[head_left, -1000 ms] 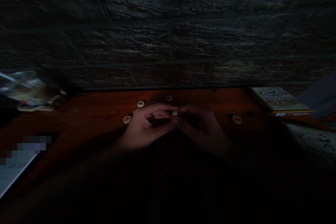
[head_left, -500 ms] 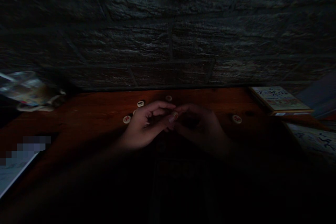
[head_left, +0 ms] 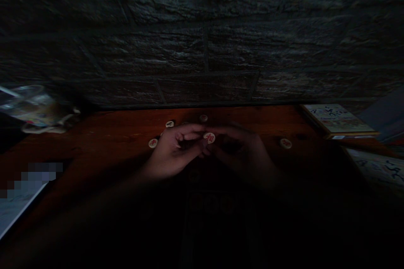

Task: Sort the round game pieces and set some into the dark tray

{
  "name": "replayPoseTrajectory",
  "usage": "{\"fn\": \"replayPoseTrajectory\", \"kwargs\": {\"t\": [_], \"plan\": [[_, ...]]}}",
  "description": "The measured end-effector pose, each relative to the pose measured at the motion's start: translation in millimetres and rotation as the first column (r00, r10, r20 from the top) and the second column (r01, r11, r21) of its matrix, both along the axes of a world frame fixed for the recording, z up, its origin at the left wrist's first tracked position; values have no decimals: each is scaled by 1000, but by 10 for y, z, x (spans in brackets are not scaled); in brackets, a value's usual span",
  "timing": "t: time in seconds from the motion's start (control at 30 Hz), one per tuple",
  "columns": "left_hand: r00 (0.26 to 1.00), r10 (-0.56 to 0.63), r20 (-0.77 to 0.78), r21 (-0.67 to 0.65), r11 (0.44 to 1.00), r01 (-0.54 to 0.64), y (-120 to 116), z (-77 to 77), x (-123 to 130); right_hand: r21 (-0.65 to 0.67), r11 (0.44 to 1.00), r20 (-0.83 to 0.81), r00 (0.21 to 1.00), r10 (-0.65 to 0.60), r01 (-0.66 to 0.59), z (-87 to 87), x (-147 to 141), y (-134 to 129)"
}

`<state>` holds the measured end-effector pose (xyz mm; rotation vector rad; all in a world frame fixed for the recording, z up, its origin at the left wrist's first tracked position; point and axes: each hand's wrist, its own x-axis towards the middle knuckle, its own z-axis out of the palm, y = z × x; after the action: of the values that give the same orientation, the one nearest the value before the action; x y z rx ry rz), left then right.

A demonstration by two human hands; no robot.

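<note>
A round, pale xiangqi piece (head_left: 209, 138) with a red character faces up between my two hands, above the wooden table (head_left: 107, 134). My left hand (head_left: 175, 149) pinches its left edge with thumb and fingers. From the other side, the fingers of my right hand (head_left: 241, 147) close on it too. Behind and left of my left hand lie a piece with a red mark (head_left: 153, 143) and one with a black mark (head_left: 169, 124). Another piece (head_left: 203, 118) rests beyond my fingertips. Off to the right lies a red-marked piece (head_left: 285, 143).
Rough stone wall (head_left: 202, 50) rises behind the table. A clear cup (head_left: 31, 107) stands at the far left, near a pale-edged flat thing (head_left: 22, 206). On the right lie a printed box (head_left: 337, 119) and a second printed thing (head_left: 378, 166). Round shapes (head_left: 211, 204) show faintly in the dark foreground.
The xiangqi piece between my fingers has turned, and its red character now shows in full. My hands stay in almost the same place.
</note>
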<state>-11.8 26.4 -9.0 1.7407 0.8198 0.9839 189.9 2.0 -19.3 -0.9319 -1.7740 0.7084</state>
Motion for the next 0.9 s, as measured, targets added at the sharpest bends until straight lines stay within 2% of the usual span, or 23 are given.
{"fn": "replayPoseTrajectory", "kwargs": {"t": [0.2,0.33,0.47,0.77,0.9], "plan": [[998,4,59,-28,1000,-3,-5,37,15,-112,993,-181,984,1,-21,-49,-43,20],[995,10,99,-64,998,-4,-10,33,19,-174,985,-97,995,-31,14,5,-44,8],[995,-3,100,-28,1000,6,-12,7,23,-176,984,1,1000,-15,15,42,-18,-10],[997,-14,77,28,1000,12,-24,15,19,-150,988,-34,999,-41,36,44,-30,-11],[997,-18,70,49,999,14,-31,17,26,-156,987,-85,996,11,-24,54,-22,-12]]}}
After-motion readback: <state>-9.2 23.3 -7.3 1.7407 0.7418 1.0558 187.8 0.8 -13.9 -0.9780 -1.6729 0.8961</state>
